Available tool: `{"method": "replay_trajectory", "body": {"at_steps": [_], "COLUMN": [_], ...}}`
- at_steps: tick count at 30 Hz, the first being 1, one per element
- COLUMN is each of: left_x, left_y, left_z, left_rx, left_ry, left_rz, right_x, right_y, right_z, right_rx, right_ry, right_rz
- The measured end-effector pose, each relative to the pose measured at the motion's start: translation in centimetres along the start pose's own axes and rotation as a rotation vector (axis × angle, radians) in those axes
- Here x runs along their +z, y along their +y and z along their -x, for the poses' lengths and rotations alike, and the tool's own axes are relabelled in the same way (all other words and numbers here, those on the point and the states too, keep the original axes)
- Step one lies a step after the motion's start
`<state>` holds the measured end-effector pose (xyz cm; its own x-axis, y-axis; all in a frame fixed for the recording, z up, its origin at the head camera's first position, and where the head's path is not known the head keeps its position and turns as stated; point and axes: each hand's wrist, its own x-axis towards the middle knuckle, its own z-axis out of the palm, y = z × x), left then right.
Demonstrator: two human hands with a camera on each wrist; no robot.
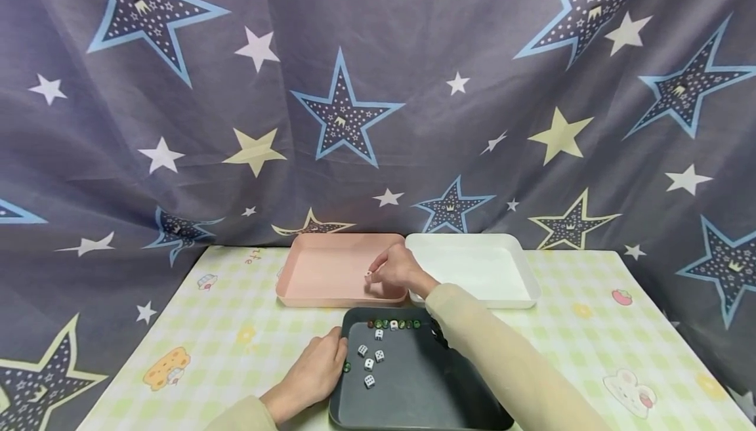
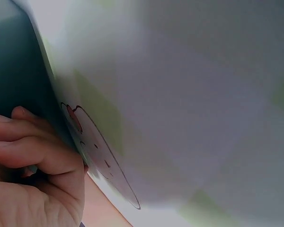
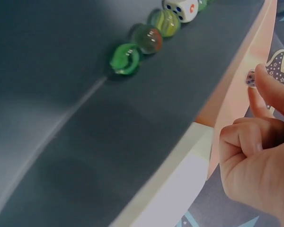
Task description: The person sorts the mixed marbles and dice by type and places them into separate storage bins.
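Observation:
My right hand (image 1: 397, 268) is over the right part of the pink tray (image 1: 325, 277). Between thumb and fingertip it pinches a white die (image 3: 251, 78). On the near side, my left hand (image 1: 313, 370) holds the left rim of the dark grey tray (image 1: 431, 398), fingers curled at the edge. Several white dice (image 1: 369, 382) lie scattered in the left half of that tray. Along its far wall runs a row of glass marbles (image 3: 126, 59) with one die (image 3: 181, 8) among them. A lone green marble (image 1: 346, 367) sits beside my left fingers.
To the right of the pink tray, a white tray (image 1: 478, 273) stands side by side with it at the back of the table. A checked cloth (image 1: 567, 352) with cartoon prints covers the table. Behind it hangs a dark curtain (image 1: 413, 37) patterned with stars.

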<state>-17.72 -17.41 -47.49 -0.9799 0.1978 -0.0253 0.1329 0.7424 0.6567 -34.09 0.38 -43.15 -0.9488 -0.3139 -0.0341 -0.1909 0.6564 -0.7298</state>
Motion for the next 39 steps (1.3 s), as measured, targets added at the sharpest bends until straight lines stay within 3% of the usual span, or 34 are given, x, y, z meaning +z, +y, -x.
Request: {"method": "replay_trajectory", "body": {"at_steps": [6,14,29,39], "left_x": [0.1,0.1,0.0,-0.2], "left_y": [0.0,0.0,0.1,0.1], "left_z": [0.0,-0.1,-0.1,-0.5], "left_rx": [-0.003,0.000,-0.020,0.001], "left_ry": [0.002,0.019,0.001,0.009], "left_rz": [-0.004,-0.042,-0.003,-0.004], "right_x": [-0.6,-1.7,-2.4,-2.8], "right_y": [0.0,0.0,0.2,0.4], "right_z": [0.2,1.0,2.3,3.0], "right_rx": [0.036,-0.009,0.011,0.007], "right_ry": [0.031,0.032,0.034,0.026], "right_rz": [0.021,-0.012,-0.032,-0.038]}}
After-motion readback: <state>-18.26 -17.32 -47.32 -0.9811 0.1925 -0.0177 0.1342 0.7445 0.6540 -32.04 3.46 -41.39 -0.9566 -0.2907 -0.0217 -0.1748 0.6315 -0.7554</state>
